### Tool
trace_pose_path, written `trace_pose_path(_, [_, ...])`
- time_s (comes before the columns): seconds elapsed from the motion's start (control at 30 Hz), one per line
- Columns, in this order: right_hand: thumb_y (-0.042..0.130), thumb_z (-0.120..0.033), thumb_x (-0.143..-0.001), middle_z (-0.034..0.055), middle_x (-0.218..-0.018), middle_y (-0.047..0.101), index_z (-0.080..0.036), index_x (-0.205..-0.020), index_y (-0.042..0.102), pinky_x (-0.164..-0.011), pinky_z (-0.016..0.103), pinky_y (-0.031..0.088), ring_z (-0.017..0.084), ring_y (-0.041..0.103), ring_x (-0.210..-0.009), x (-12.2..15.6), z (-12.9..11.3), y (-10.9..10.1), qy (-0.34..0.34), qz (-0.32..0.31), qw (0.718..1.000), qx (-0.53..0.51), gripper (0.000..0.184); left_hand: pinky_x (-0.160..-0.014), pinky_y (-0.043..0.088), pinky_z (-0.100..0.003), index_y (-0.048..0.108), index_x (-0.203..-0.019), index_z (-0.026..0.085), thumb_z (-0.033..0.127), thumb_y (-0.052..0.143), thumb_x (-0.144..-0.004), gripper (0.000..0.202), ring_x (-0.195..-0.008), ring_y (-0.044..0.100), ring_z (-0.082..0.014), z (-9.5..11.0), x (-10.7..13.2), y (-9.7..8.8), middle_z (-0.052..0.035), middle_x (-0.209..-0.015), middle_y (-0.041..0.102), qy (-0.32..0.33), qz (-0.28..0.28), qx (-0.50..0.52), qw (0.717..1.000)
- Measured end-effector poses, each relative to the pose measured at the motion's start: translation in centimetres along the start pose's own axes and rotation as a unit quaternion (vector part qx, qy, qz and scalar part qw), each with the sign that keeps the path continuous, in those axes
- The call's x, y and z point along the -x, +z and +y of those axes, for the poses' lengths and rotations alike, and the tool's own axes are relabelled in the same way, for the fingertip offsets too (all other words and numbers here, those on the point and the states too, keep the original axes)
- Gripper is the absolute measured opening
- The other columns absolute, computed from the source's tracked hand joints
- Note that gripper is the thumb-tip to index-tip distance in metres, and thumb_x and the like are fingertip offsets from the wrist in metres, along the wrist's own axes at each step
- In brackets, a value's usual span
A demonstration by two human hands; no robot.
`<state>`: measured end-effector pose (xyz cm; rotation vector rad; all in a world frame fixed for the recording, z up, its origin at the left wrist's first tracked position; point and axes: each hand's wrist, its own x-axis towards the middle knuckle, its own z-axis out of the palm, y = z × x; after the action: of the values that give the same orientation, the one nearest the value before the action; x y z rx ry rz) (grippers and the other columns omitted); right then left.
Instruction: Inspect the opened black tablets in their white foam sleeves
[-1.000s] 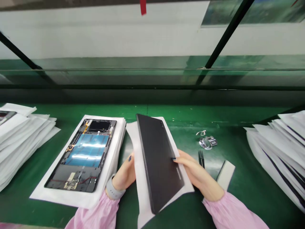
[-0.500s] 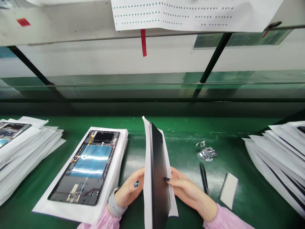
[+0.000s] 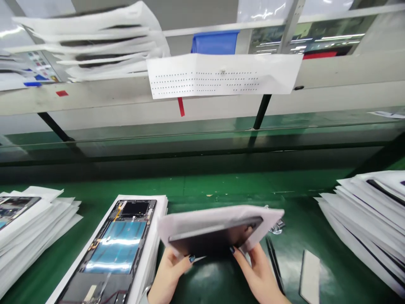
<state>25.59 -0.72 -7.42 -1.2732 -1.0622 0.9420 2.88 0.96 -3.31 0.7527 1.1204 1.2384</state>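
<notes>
Between my two hands I hold a dark tablet (image 3: 209,241) backed by a white foam sheet (image 3: 196,219), raised above the green mat and tilted, a little blurred by motion. My left hand (image 3: 171,270) grips its near left edge, thumb on the dark face and fingers beneath. At the near right edge my right hand (image 3: 257,272) pinches it the same way. To the left lies an opened tablet (image 3: 118,249) with a blue battery area and exposed circuit parts, on a stack of white sheets (image 3: 161,211).
Black tweezers (image 3: 274,264), a whitish block (image 3: 310,274) and small silvery parts (image 3: 277,228) lie to the right. Sheet-wrapped stacks stand at far left (image 3: 38,236) and far right (image 3: 363,223). Above, a shelf ledge (image 3: 110,93) carries more wrapped pieces (image 3: 107,42) and a blue bin (image 3: 215,42).
The tablet and its sheet have turned from upright, edge toward me, to lying crosswise and tilted. Both hands hold its near edge now. The view has tipped upward, showing more shelf.
</notes>
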Motion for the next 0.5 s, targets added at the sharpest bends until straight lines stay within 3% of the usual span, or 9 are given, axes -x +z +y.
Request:
trace_pose_path(0.1, [0.075, -0.046, -0.082, 0.015, -0.118, 0.075, -0.022, -0.112, 0.071, -0.101, 0.043, 0.053, 0.034, 0.069, -0.109, 0.3, 1.2, -0.6, -0.037, -0.008, 0.997, 0.061, 0.039, -0.091, 0.05, -0.044, 0.079, -0.073, 0.02, 0.044, 0.096, -0.047, 0.04, -0.078, 0.07, -0.0286, -0.6, -0.5, 0.0, -0.0069, -0.076, 0.079, 0.001, 0.001, 0.0, 1.0])
trace_pose_path(0.27, [0.074, -0.045, -0.084, 0.0138, -0.115, 0.076, -0.023, -0.112, 0.073, -0.1, 0.039, 0.054, 0.034, 0.071, -0.108, 0.4, 1.8, -0.7, -0.067, -0.006, 0.996, 0.064, 0.035, -0.096, 0.048, -0.052, 0.079, -0.068, 0.019, 0.054, 0.095, -0.04, 0.049, -0.08, 0.072, -0.0354, -1.2, -0.9, 0.0, -0.0119, -0.077, 0.079, 0.006, 0.007, -0.007, 1.0])
trace_pose_path(0.4, [0.072, -0.047, -0.085, 0.0135, -0.111, 0.077, -0.023, -0.108, 0.075, -0.098, 0.039, 0.056, 0.034, 0.072, -0.105, 0.3, 2.4, -0.6, -0.072, 0.006, 0.995, 0.063, 0.034, -0.096, 0.047, -0.054, 0.079, -0.079, 0.019, 0.062, 0.093, -0.038, 0.061, -0.088, 0.071, -0.0393, -1.7, -1.2, -0.2, -0.0113, -0.07, 0.077, 0.005, 0.002, -0.011, 1.0])
trace_pose_path(0.5, [0.075, -0.045, -0.082, 0.0142, -0.11, 0.078, -0.023, -0.108, 0.076, -0.097, 0.041, 0.056, 0.036, 0.072, -0.104, 0.3, 3.3, -1.1, -0.068, -0.007, 0.995, 0.07, 0.034, -0.096, 0.047, -0.054, 0.079, -0.083, 0.019, 0.06, 0.094, -0.036, 0.064, -0.081, 0.07, -0.037, -2.1, -1.4, -0.6, -0.0111, -0.071, 0.076, 0.005, 0.009, -0.021, 1.0])
